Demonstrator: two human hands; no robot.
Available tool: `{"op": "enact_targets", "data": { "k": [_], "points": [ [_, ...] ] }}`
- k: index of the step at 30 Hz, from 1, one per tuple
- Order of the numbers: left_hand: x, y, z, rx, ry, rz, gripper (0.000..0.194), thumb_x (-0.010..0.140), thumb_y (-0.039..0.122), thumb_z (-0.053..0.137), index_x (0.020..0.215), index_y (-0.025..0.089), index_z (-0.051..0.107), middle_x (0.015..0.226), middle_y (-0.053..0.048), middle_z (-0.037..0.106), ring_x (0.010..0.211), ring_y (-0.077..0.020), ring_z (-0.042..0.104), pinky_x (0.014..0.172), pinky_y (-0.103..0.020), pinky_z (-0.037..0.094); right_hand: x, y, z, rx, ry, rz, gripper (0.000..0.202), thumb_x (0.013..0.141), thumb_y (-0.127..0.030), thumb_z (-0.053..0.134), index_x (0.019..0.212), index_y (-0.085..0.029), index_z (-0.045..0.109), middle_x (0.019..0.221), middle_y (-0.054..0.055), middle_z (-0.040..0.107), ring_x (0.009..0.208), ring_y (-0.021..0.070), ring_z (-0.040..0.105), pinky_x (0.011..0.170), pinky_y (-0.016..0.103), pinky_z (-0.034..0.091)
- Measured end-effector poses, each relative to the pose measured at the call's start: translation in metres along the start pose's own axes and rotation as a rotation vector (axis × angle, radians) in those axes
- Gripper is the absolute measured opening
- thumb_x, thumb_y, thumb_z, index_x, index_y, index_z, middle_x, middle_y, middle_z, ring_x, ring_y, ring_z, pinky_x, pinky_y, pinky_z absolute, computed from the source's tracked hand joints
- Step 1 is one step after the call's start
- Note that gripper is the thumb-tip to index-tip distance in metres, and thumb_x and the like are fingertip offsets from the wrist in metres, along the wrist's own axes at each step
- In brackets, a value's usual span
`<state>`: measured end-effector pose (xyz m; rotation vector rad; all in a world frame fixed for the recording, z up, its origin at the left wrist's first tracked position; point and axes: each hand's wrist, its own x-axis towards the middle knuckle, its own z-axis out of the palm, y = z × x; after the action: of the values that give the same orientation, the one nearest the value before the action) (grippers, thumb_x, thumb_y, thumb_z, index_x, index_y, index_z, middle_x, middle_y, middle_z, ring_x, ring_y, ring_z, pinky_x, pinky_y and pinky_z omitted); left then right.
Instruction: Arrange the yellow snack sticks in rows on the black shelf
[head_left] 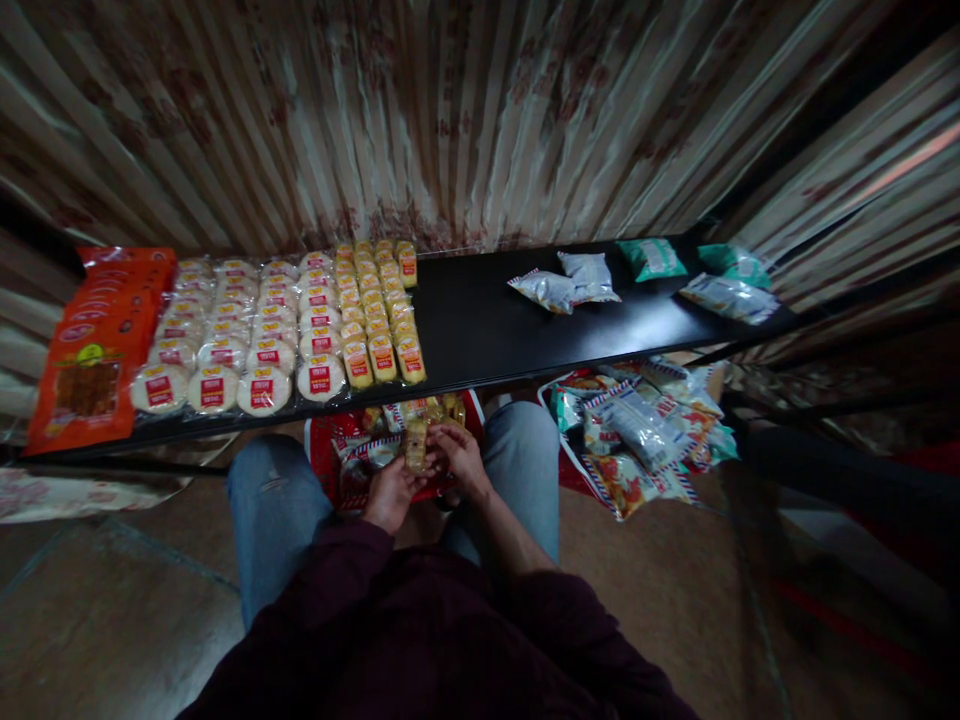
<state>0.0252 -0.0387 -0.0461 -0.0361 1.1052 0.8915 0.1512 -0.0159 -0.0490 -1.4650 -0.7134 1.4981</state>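
Observation:
Between my knees, my left hand (391,492) and my right hand (461,460) are closed on a small wrapped snack cake (415,446) in yellowish clear film. The left fingers grip its lower end, and the right fingers pinch its right side. Just beneath is a red basket (319,462) with several snack packets inside, partly hidden by my hands. On the black shelf (480,320) above, yellow wrapped snack cakes (382,358) with red labels stand in neat rows. To their left are rows of round white packaged crackers (265,390).
Orange snack packets (94,370) overlap at the shelf's left end. Silver-white bags (589,275) and green bags (651,258) lie towards the right. A second basket (566,455), heaped with snack bags (637,425), stands by my right knee. A patterned curtain (450,120) hangs behind the shelf.

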Motion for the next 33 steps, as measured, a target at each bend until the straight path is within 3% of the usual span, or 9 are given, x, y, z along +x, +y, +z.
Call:
{"op": "enact_targets", "data": {
  "k": [5,11,18,24,28,33],
  "points": [
    [0.005,-0.002,-0.006,-0.036,-0.057,-0.091,0.020,0.085,0.016,0.046,0.092,0.011,0.064,0.067,-0.007,0.069,0.062,-0.0155,0.066,0.061,-0.025,0.049,-0.005,-0.004,0.000,0.059,-0.030,0.041,0.036,0.062,-0.052,0.069,0.083,-0.022,0.068,0.068,0.001,0.068,0.049,0.0168,0.061,0.044,0.029,0.047],
    [0.011,-0.004,-0.014,-0.035,-0.037,-0.075,0.023,0.083,0.018,0.050,0.099,0.011,0.065,0.071,-0.007,0.069,0.063,-0.0158,0.066,0.062,-0.026,0.050,-0.005,-0.005,0.001,0.128,-0.095,0.059,0.037,0.059,-0.052,0.071,0.079,-0.021,0.068,0.070,0.002,0.069,0.053,0.0159,0.060,0.051,0.030,0.047],
    [0.007,-0.001,-0.007,-0.074,0.008,-0.069,0.020,0.087,0.014,0.042,0.087,0.012,0.061,0.068,-0.006,0.067,0.058,-0.0122,0.063,0.058,-0.022,0.048,-0.003,0.000,0.002,-0.029,-0.073,0.006,0.035,0.064,-0.055,0.067,0.079,-0.024,0.070,0.077,0.004,0.069,0.063,0.0187,0.061,0.060,0.033,0.050],
    [0.003,-0.002,-0.005,-0.043,0.062,0.016,0.017,0.088,0.015,0.046,0.102,0.016,0.056,0.071,-0.002,0.065,0.058,-0.0116,0.063,0.056,-0.021,0.047,0.000,0.012,0.001,-0.169,-0.087,-0.114,0.030,0.069,-0.048,0.066,0.087,-0.024,0.071,0.080,0.004,0.070,0.072,0.0202,0.063,0.068,0.035,0.051],
    [0.003,-0.004,-0.006,0.020,0.061,0.086,0.029,0.084,0.018,0.055,0.113,0.021,0.054,0.079,-0.001,0.066,0.058,-0.0098,0.061,0.058,-0.021,0.049,-0.001,0.013,-0.001,-0.268,-0.102,-0.194,0.031,0.072,-0.045,0.065,0.095,-0.024,0.069,0.085,0.003,0.070,0.075,0.0206,0.064,0.074,0.035,0.051],
    [0.006,-0.007,-0.007,0.084,0.098,0.126,0.033,0.084,0.020,0.058,0.117,0.024,0.057,0.094,-0.003,0.067,0.065,-0.0093,0.061,0.063,-0.022,0.050,-0.005,0.007,0.000,-0.350,-0.123,-0.206,0.024,0.071,-0.043,0.066,0.087,-0.024,0.069,0.083,0.002,0.070,0.074,0.0203,0.064,0.074,0.035,0.050]
  ]
}}
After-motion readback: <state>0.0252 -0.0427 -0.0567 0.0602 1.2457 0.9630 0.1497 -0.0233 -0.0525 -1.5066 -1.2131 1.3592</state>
